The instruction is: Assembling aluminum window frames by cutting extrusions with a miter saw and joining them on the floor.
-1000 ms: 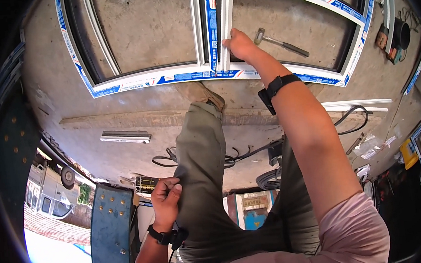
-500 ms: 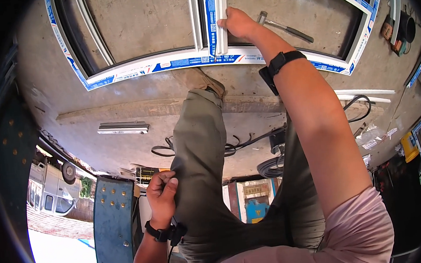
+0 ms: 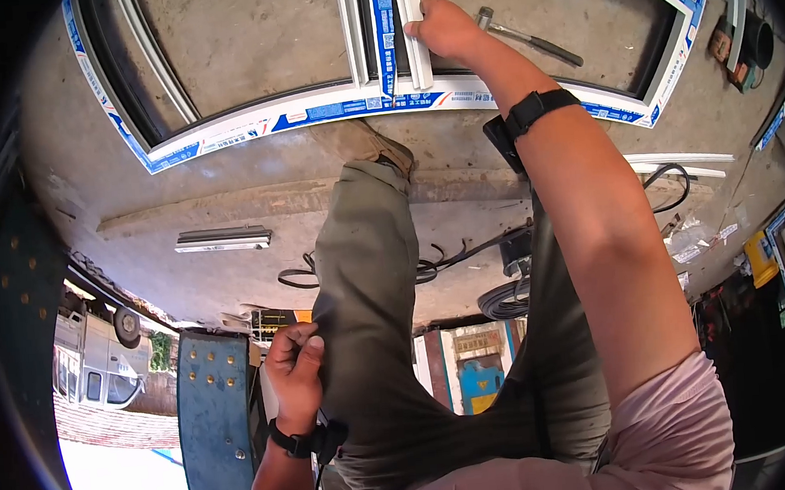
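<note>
My right hand [image 3: 443,30] reached down, fingers clamped on the white centre bar [image 3: 410,25] of the window frame [image 3: 248,126] lying on concrete, hammer [image 3: 528,40] just beside, my left hand [image 3: 294,370] fisted against my trouser leg [image 3: 367,274].

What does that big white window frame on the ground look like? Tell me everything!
The window frame lies flat on the bare concrete floor. It looks like white plastic, wrapped in blue and white protective tape with some red marks, and has dark inner channels. An upright bar divides it in two. The right hand grips a loose white strip against that bar. A hammer lies inside it.
</note>
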A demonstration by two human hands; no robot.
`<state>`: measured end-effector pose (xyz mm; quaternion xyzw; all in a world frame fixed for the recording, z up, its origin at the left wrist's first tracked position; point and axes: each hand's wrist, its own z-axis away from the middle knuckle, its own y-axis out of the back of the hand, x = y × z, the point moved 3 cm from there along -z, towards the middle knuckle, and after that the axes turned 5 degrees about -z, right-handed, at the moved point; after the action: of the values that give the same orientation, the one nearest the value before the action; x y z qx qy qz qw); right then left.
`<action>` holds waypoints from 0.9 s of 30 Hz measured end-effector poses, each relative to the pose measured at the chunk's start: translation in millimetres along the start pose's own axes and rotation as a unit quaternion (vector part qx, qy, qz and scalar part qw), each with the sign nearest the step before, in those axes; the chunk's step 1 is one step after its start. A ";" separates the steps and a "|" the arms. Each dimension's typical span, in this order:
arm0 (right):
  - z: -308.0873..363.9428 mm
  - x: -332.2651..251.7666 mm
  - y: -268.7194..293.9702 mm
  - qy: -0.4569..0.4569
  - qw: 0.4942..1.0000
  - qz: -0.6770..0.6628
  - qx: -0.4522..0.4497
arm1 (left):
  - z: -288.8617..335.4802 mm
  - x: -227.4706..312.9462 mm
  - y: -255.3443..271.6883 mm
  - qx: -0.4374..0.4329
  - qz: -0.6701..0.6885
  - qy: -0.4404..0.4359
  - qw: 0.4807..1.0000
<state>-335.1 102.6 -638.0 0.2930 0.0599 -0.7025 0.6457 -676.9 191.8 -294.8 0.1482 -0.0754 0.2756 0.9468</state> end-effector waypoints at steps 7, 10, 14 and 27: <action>-3.2 -4.1 -13.3 -0.020 0.999 0.022 0.033 | -4.7 4.7 0.6 -0.009 -0.004 0.003 1.000; 3.7 -0.9 -10.2 -0.012 1.000 0.004 0.025 | -5.1 4.1 0.4 -0.013 -0.006 0.001 1.000; 16.8 -7.4 -15.4 0.021 0.999 0.014 0.028 | -8.7 9.8 -3.0 0.004 -0.016 0.000 1.000; 23.6 -21.4 -14.9 -0.009 0.998 -0.004 0.060 | -9.9 16.3 -5.5 0.011 -0.038 -0.007 0.999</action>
<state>-357.2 112.7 -612.6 0.3251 0.0131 -0.7097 0.6249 -659.7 198.6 -301.9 0.1632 -0.0732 0.2390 0.9544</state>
